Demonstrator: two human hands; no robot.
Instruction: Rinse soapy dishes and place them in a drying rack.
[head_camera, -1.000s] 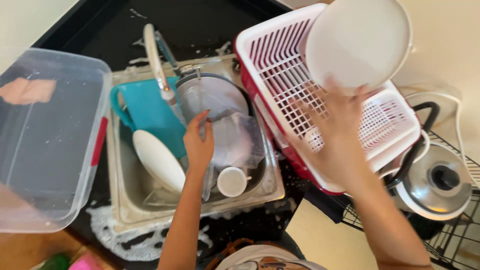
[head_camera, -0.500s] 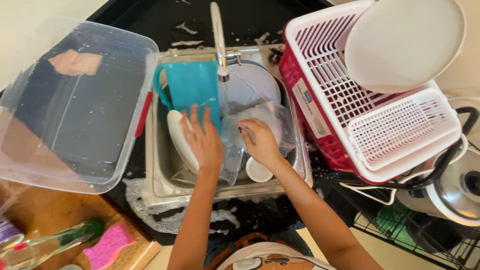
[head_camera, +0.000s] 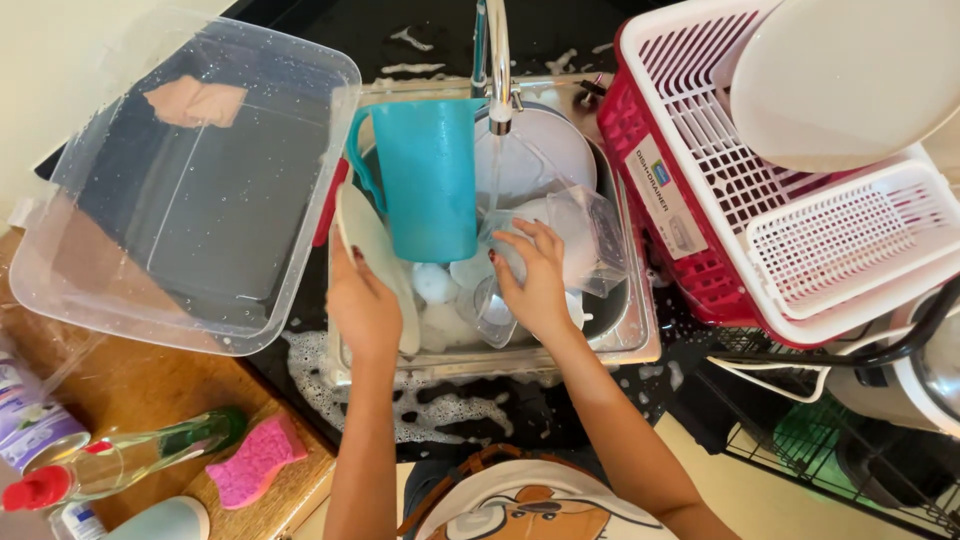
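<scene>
My left hand (head_camera: 362, 305) grips the edge of a white plate (head_camera: 372, 258) that stands tilted on the left side of the steel sink (head_camera: 630, 330). My right hand (head_camera: 530, 280) rests on a clear plastic container (head_camera: 590, 235) among soapy dishes in the basin. A teal jug (head_camera: 428, 180) stands upright between the two hands. Water runs from the tap (head_camera: 497, 60) onto the dishes behind it.
A large clear plastic tub (head_camera: 190, 190) lies left of the sink. A red and white dish rack (head_camera: 760, 230) with a white plate (head_camera: 850, 80) sits at the right. A pink sponge (head_camera: 255, 462) and bottles (head_camera: 120, 465) lie on the wooden counter. Suds cover the black countertop.
My right hand left the white plate in the dish rack and came down into the sink onto the clear container. My left hand shifted onto the tilted plate. The view swung left.
</scene>
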